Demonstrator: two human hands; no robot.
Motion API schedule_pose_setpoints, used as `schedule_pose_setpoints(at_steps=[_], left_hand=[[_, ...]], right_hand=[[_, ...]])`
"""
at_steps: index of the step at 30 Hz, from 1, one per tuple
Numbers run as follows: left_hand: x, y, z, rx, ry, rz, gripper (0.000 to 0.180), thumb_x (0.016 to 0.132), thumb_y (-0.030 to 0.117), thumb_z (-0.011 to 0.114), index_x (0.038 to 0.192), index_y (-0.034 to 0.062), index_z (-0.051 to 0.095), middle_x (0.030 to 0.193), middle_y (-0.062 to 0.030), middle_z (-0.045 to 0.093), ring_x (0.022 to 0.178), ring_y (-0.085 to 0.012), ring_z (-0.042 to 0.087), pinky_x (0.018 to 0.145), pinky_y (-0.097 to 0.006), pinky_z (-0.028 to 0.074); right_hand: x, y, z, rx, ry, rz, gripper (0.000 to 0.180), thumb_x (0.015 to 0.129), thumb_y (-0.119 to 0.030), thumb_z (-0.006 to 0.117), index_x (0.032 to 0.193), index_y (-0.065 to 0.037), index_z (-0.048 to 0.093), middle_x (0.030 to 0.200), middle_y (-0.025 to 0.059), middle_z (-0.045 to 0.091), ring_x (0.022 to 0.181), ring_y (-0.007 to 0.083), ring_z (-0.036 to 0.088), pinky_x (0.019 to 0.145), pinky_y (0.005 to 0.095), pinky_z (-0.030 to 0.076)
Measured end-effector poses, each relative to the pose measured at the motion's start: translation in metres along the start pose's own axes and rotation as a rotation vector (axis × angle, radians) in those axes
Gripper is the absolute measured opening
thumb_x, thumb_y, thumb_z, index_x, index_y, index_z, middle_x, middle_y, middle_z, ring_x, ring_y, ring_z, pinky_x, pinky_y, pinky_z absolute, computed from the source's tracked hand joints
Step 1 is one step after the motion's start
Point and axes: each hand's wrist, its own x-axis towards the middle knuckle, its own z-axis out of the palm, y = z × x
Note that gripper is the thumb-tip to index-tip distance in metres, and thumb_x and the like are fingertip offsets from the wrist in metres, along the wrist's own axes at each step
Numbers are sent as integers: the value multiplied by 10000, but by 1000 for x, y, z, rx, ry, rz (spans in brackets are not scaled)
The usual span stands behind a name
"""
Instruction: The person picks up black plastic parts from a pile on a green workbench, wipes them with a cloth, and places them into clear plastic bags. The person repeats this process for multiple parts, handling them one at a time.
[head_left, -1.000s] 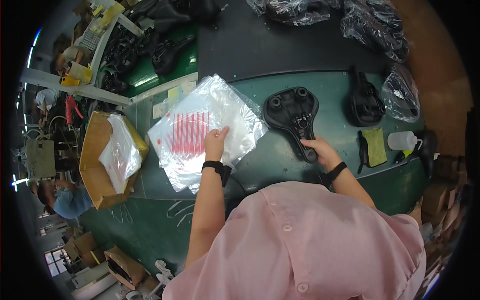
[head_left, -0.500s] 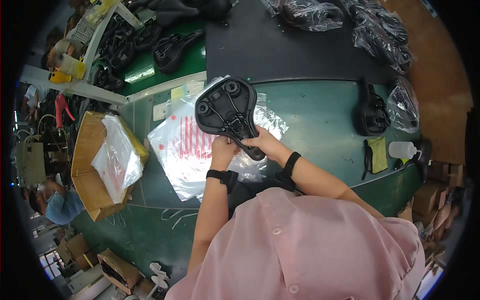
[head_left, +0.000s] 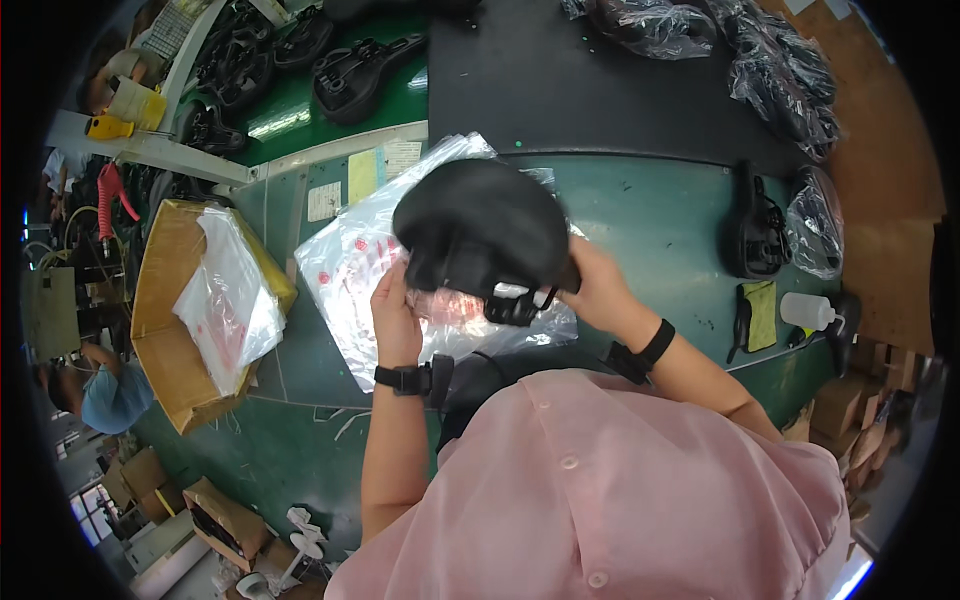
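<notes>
A black bicycle saddle [head_left: 485, 220] is held up above the bench, its padded top showing and part of its underside turned toward me. My right hand [head_left: 605, 288] grips it by the right edge, fingers partly hidden behind it. At its lower left edge, my left hand [head_left: 396, 315] has its fingers closed against the saddle, the tips partly hidden. Beneath lies a stack of clear plastic bags [head_left: 345, 265] with red print, partly covered by the saddle.
A cardboard box [head_left: 165, 330] holding more plastic bags stands left. To the right are an unwrapped saddle [head_left: 752, 220], a bagged saddle [head_left: 815, 222], a yellow-green cloth [head_left: 760, 315] and a white squeeze bottle [head_left: 806, 311]. Several saddles sit at the back; a person [head_left: 115, 392] is far left.
The saddle has been turned over from underside to padded top. My hands have moved apart to its two sides, the left one leftward and the right one rightward.
</notes>
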Motion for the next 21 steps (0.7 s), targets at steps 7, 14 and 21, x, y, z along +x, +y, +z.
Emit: schedule_pose_setpoints(at_steps=[7,14,21], left_hand=[[-46,52,38,861,-198,223,234,918,128,560,1067,-15,672,911,-64,706,749,-98,635,627,-259,500],[-82,47,64,1435,-731,616,351,862,161,549,1207,169,608,723,-102,625,639,-261,634,556,-339,498],[-70,-18,137,710,-857,310,374,862,130,604,1228,66,566,945,-121,653,880,-282,619,787,-345,489]], right_hand=[[-1,8,21,-338,-187,-71,466,690,-36,688,1132,-94,552,1001,126,607,903,334,597,730,401,497],[-9,12,23,784,-274,572,438,770,-199,746,1094,40,572,898,46,635,802,182,583,747,331,477],[5,47,-23,823,206,551,336,883,-203,626,1133,7,547,1014,74,606,915,142,561,721,278,508]])
